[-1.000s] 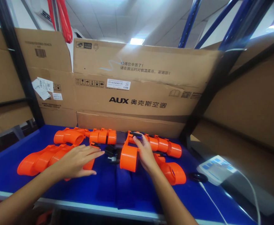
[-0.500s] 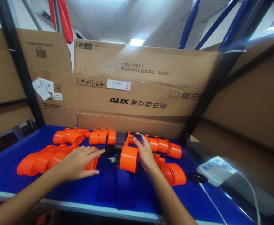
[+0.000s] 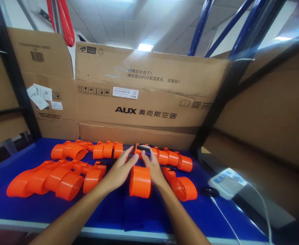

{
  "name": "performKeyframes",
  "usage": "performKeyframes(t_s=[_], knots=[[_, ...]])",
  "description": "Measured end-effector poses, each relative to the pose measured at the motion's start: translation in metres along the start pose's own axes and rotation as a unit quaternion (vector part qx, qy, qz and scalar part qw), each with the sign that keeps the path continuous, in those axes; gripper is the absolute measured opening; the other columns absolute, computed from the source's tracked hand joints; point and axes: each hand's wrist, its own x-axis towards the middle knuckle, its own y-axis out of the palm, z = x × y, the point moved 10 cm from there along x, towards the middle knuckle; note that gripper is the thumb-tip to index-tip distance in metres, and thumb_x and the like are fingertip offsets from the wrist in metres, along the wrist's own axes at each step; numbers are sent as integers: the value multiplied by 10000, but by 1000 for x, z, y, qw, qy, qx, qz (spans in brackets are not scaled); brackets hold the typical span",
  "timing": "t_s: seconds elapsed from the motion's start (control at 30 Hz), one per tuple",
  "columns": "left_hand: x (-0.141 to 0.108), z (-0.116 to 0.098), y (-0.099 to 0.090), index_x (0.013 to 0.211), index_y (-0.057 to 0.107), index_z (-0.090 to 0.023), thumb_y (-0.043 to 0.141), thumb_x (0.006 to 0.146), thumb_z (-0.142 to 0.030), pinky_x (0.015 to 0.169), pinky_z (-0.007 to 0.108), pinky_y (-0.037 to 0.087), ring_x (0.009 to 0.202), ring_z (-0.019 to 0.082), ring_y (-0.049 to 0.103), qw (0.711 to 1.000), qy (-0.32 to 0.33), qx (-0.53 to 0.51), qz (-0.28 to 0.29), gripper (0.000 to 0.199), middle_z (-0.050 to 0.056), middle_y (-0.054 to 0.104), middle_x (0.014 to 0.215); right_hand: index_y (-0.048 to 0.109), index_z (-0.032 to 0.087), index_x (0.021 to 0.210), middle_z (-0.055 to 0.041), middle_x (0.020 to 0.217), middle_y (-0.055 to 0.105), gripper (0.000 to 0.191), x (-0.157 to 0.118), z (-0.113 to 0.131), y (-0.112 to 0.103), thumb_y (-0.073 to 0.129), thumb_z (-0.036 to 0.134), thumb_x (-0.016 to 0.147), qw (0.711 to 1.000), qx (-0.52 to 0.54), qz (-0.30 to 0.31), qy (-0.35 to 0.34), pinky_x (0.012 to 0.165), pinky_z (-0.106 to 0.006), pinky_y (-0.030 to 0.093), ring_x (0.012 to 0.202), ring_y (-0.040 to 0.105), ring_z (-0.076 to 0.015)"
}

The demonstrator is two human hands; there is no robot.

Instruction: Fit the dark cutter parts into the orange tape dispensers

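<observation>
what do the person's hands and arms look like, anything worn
The left hand and right hand are both ungloved. The left forearm and right forearm show no sleeve, watch or bracelet, and no cables run along them. Whether any ring is worn is unclear.

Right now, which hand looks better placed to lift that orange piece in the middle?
Probably the right hand: it holds the orange piece, its thumb by the dark part on top. The left hand is close alongside, but its contact is unclear.

The blue tabletop (image 3: pixel 37 211) is occupied by orange ringed parts (image 3: pixel 69 187), a black rounded object (image 3: pixel 211 192) and a white device (image 3: pixel 226 185).
</observation>
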Motion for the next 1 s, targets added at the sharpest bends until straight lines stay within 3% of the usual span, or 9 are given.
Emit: performKeyframes(t_s=[0.1, 0.2, 0.3, 0.4, 0.63, 0.83, 1.0], knots=[[21, 17, 20, 1256, 698, -205, 729, 849, -455, 1101, 461, 415, 1265, 340, 586, 991, -21, -128, 20, 479, 119, 706, 1260, 652, 283, 1134, -34, 1154, 693, 354, 1, 2, 0, 676, 523, 876, 999, -23, 1, -24, 1063, -388, 455, 1149, 617, -236], [27, 30, 9, 1133, 735, -178, 775, 795, -435, 1046, 409, 447, 1161, 308, 639, 986, -18, -162, -34, 426, 106, 738, 1161, 620, 280, 1170, -29, 1102, 699, 389, 2, 0, 1, 725, 471, 848, 999, -28, 1, -27, 1000, -369, 500, 1055, 653, -214], [23, 37, -11, 1107, 733, -173, 783, 779, -436, 1022, 376, 455, 1129, 279, 650, 980, -6, -176, -96, 424, 101, 732, 1164, 557, 279, 1259, 31, 774, 681, 500, 0, -15, 8, 748, 456, 832, 998, -3, 49, 45, 640, -310, 568, 603, 640, -158], [18, 41, -27, 1141, 724, -181, 788, 771, -439, 1022, 367, 451, 1136, 265, 648, 973, 1, -181, -144, 455, 96, 724, 1181, 550, 252, 1258, 100, 557, 571, 534, -5, -26, 13, 757, 465, 815, 990, 14, 97, 102, 408, -253, 456, 369, 511, -124], [19, 44, -36, 1167, 721, -181, 810, 744, -418, 1033, 383, 451, 1151, 268, 643, 972, 20, -165, -167, 494, 99, 730, 1159, 640, 198, 1029, 62, 546, 631, 431, -4, -32, 8, 793, 470, 732, 991, 29, 67, 114, 425, -259, 498, 396, 571, -136], [21, 53, -34, 1135, 736, -174, 840, 720, -377, 1019, 381, 472, 1140, 274, 653, 977, 10, -157, -146, 473, 93, 748, 1101, 641, 211, 750, 72, 489, 559, 126, -4, -30, 10, 691, 324, 770, 992, -17, 75, 103, 438, -233, 448, 390, 505, -104], [20, 63, -36, 1151, 745, -169, 854, 706, -372, 1014, 382, 479, 1129, 280, 658, 975, -11, -156, -160, 501, 75, 758, 1084, 630, 206, 675, 62, 524, 554, 121, -4, -26, 10, 598, 260, 779, 992, -42, 80, 88, 437, -228, 397, 407, 468, -98]])
